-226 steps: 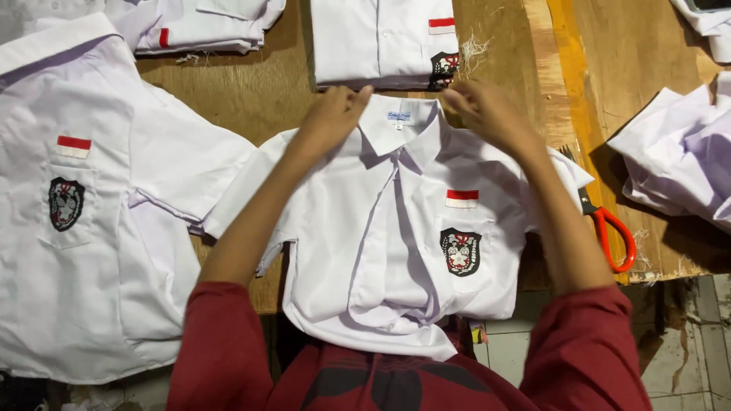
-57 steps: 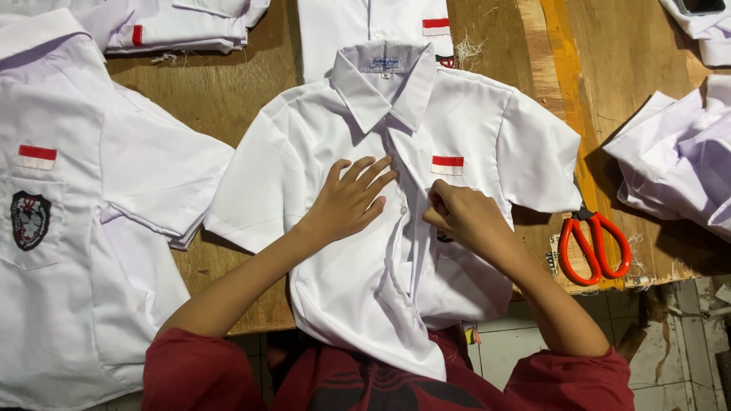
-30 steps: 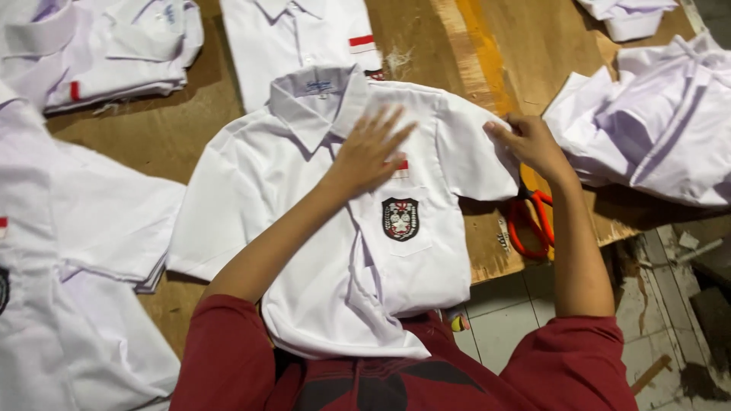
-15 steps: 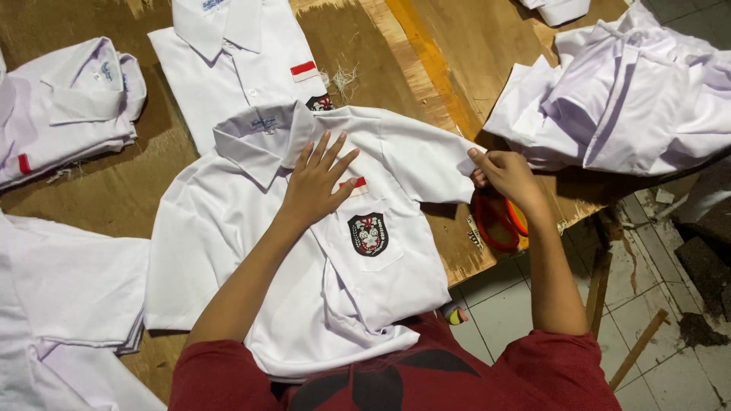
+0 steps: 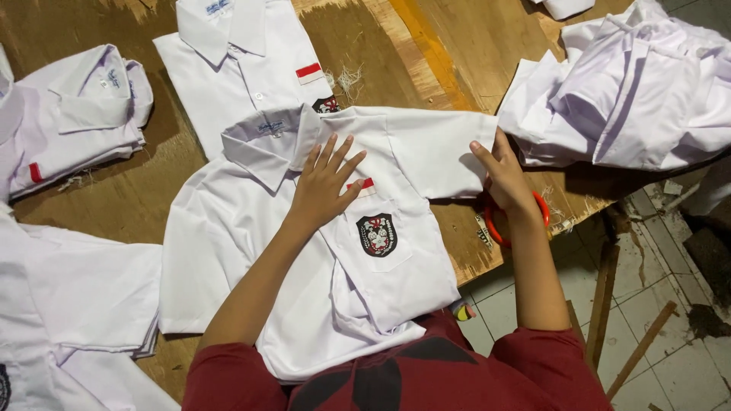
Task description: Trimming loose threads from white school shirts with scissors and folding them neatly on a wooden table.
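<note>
Table: bare wood, worn, with a yellow stripe toward its far right; it carries all items below.

Shirt: white, short-sleeved, lying face up across the table's near edge, collar away from the person, hem hanging off toward the lap. Dark badge on the chest pocket, small red-and-white patch above it.

Shirt heap: loose white shirts, unfolded, far right, just beside the spread sleeve.

Folded shirts: one behind the collar, touching the worked shirt; a stack far left; more white cloth near left.

Left hand: flat, fingers spread wide, pressing the chest just above the pocket; grips nothing.

Right hand: fingers closed on the end of the right sleeve, drawing it outward, flat on the wood.

Scissors: red handles, mostly hidden under the right wrist, at the table edge.

Handling note, as judgement: the flat palm should pin the front while the sleeve is pulled taut, so creases run out sideways and the placket stays straight. Pull level with the table, not upward. The scissors lie close to the sleeve cuff; keep cloth off them.
</note>
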